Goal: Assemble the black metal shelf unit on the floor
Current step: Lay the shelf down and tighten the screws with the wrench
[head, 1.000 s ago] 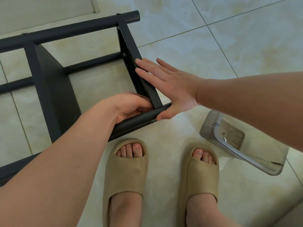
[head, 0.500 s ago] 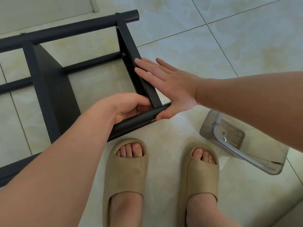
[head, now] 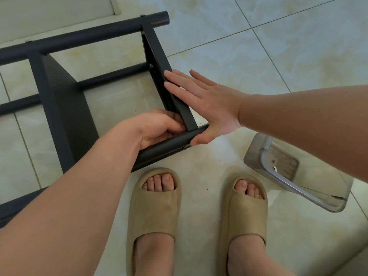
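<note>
Tiled floor (head: 258,56) | left hand (head: 157,126) curled round post (head: 163,149) | right hand (head: 209,108) flat, pressing shelf panel (head: 159,56) | no shift: joint probably unfastened

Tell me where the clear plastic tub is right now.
Head view, lower right: the clear plastic tub lies on the floor tiles just right of the right sandal, clear of the black shelf frame.

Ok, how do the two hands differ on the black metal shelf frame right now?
The left hand is curled at the corner joint, resting on the black round tube; the right hand is flat, fingers straight. The left sits inside the flat black end panel; the right presses it from outside. Both touch that same corner.
</note>
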A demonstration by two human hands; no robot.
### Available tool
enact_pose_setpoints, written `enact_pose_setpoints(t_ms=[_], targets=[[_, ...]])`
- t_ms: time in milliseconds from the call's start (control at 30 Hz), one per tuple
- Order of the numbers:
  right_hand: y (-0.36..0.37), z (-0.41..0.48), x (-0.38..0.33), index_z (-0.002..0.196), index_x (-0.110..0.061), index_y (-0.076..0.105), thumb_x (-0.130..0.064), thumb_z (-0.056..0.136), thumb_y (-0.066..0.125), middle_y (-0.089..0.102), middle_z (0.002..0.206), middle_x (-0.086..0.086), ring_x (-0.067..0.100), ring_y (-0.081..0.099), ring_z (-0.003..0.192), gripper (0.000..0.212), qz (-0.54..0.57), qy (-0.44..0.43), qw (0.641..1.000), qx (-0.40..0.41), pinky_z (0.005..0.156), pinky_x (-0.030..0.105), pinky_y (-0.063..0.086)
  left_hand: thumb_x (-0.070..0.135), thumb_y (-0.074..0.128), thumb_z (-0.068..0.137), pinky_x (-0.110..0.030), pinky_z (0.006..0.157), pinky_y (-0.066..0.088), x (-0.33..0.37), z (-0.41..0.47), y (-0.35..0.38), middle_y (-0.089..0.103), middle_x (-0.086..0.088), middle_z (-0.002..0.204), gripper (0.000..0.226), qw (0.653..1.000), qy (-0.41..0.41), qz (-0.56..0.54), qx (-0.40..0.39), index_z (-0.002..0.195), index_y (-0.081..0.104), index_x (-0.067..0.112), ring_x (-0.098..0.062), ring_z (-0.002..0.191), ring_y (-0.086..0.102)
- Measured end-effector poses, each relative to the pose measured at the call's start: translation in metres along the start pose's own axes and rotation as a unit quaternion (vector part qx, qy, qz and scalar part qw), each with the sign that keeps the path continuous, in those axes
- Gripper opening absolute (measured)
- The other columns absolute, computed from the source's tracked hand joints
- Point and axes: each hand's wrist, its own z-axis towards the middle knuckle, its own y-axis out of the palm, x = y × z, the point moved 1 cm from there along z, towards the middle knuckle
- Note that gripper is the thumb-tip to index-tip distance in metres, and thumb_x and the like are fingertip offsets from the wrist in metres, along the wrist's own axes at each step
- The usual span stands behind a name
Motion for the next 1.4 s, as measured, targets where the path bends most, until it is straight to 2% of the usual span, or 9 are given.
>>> enact_pose_setpoints(t_ms=[133, 267, 500, 667, 867, 1000, 1067, 1200, 1400], targets=[[-0.0001, 0.0002, -0.0001, 0.161, -0.007, -0.002, -0.085, 0.071, 0.049, -0.008, 0.169, 0.014, 0.027, -0.008, 0.156, 0.130, -0.001, 0.001, 1.000, -0.001, 0.126, 0.047, -0.005, -0.007, 0.050, 0.093, -0.041, 0.085, 0.058, -0.0003, -0.0006, 0.0013, 0.070, -0.024, 0.099, 0.018, 1.000, -0.006, -0.009, -0.013, 0.093, 0.067, 0.001, -0.032, 0.090, 0.069], [-0.0009, 0.0000, -0.0005, 0.161, -0.007, -0.002, -0.085, 0.071, 0.049, -0.009, 0.169, 0.014, 0.027, -0.008, 0.156, 0.130, 0.000, 0.002, 1.000, -0.005, 0.126, 0.047, -0.005, -0.001, 0.055, 0.093, -0.040, 0.084, 0.059, -0.0012, 0.0008, 0.0027, 0.074, -0.019, 0.095, 0.014, 1.000, 0.001, -0.015, -0.009, 0.095, 0.068, 0.003, -0.027, 0.084, 0.073], [-0.0035, 0.0006, 0.0007, 0.161, -0.005, 0.000, -0.088, 0.072, 0.045, -0.006, 0.169, 0.016, 0.029, -0.007, 0.156, 0.130, -0.012, -0.004, 1.000, -0.010, 0.126, 0.051, -0.005, 0.001, 0.058, 0.092, -0.048, 0.097, 0.054, -0.0006, 0.0014, 0.0017, 0.072, -0.023, 0.107, 0.015, 1.000, -0.001, 0.018, 0.004, 0.102, 0.068, 0.005, -0.035, 0.101, 0.070], [-0.0054, 0.0007, 0.0017, 0.161, -0.005, 0.002, -0.090, 0.070, 0.043, -0.003, 0.169, 0.015, 0.029, -0.004, 0.157, 0.131, -0.031, -0.002, 0.999, -0.011, 0.125, 0.054, -0.004, 0.003, 0.058, 0.094, -0.042, 0.091, 0.056, 0.0005, -0.0008, 0.0034, 0.073, -0.021, 0.105, 0.018, 1.000, -0.002, 0.025, 0.003, 0.109, 0.067, 0.002, -0.027, 0.089, 0.072], [-0.0055, 0.0002, 0.0009, 0.161, -0.007, 0.002, -0.091, 0.069, 0.042, -0.004, 0.169, 0.014, 0.028, -0.005, 0.157, 0.131, -0.038, 0.005, 0.999, -0.016, 0.125, 0.055, -0.004, 0.000, 0.057, 0.092, -0.033, 0.072, 0.060, -0.0005, -0.0014, 0.0041, 0.075, -0.016, 0.086, 0.012, 1.000, 0.009, 0.014, 0.008, 0.093, 0.069, 0.004, -0.022, 0.072, 0.073], [-0.0056, -0.0002, -0.0002, 0.162, -0.007, 0.001, -0.090, 0.070, 0.042, -0.005, 0.169, 0.014, 0.028, -0.005, 0.157, 0.130, -0.040, 0.008, 0.999, -0.018, 0.125, 0.054, -0.004, -0.001, 0.059, 0.090, -0.035, 0.070, 0.061, -0.0009, -0.0005, 0.0033, 0.074, -0.019, 0.087, 0.015, 1.000, 0.004, -0.006, 0.004, 0.085, 0.073, 0.003, -0.025, 0.073, 0.072], [-0.0052, -0.0006, -0.0006, 0.162, -0.008, 0.000, -0.089, 0.070, 0.042, -0.005, 0.169, 0.014, 0.027, -0.006, 0.157, 0.130, -0.039, 0.010, 0.999, -0.019, 0.125, 0.054, -0.004, 0.002, 0.059, 0.090, -0.032, 0.063, 0.061, -0.0012, -0.0009, 0.0023, 0.074, -0.016, 0.084, 0.021, 1.000, -0.007, 0.002, 0.004, 0.078, 0.076, 0.007, -0.023, 0.071, 0.072], [-0.0044, -0.0004, -0.0004, 0.161, -0.007, -0.001, -0.090, 0.070, 0.042, -0.005, 0.169, 0.014, 0.027, -0.007, 0.157, 0.130, -0.039, 0.008, 0.999, -0.015, 0.125, 0.053, -0.004, 0.002, 0.056, 0.092, -0.027, 0.060, 0.058, -0.0014, -0.0010, 0.0022, 0.073, -0.015, 0.083, 0.016, 1.000, -0.017, 0.019, 0.010, 0.089, 0.072, 0.004, -0.021, 0.067, 0.070], [-0.0028, -0.0007, 0.0000, 0.161, -0.007, -0.001, -0.088, 0.071, 0.044, -0.004, 0.169, 0.015, 0.028, -0.005, 0.157, 0.130, -0.036, 0.004, 0.999, -0.007, 0.125, 0.054, -0.003, -0.007, 0.056, 0.090, -0.029, 0.058, 0.059, -0.0004, -0.0011, 0.0025, 0.070, -0.018, 0.078, 0.014, 1.000, 0.001, 0.003, 0.016, 0.090, 0.068, 0.000, -0.023, 0.064, 0.071]])
